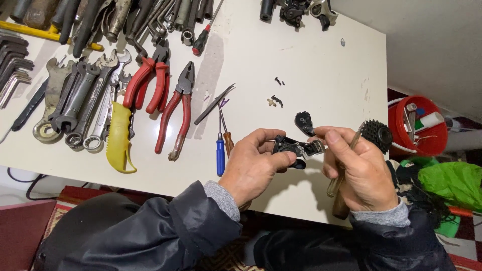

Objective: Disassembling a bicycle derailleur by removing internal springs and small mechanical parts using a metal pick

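My left hand (253, 163) grips a small black and silver bicycle derailleur (297, 148) above the front edge of the white table (311, 65). My right hand (354, 168) pinches the derailleur's black pulley arm (303, 123) with thumb and forefinger. That hand also holds a screwdriver with a clear handle (335, 183), its shaft pointing up past the fingers. A black sprocket cluster (377, 134) lies on the table just behind my right hand.
Red-handled pliers (176, 108), spanners (80, 100), a yellow-handled tool (119, 140), tweezers (215, 104) and small screwdrivers (221, 150) lie at left. Small black parts (276, 100) sit mid-table. A red bucket (417, 125) and green bag (452, 183) stand on the floor at right.
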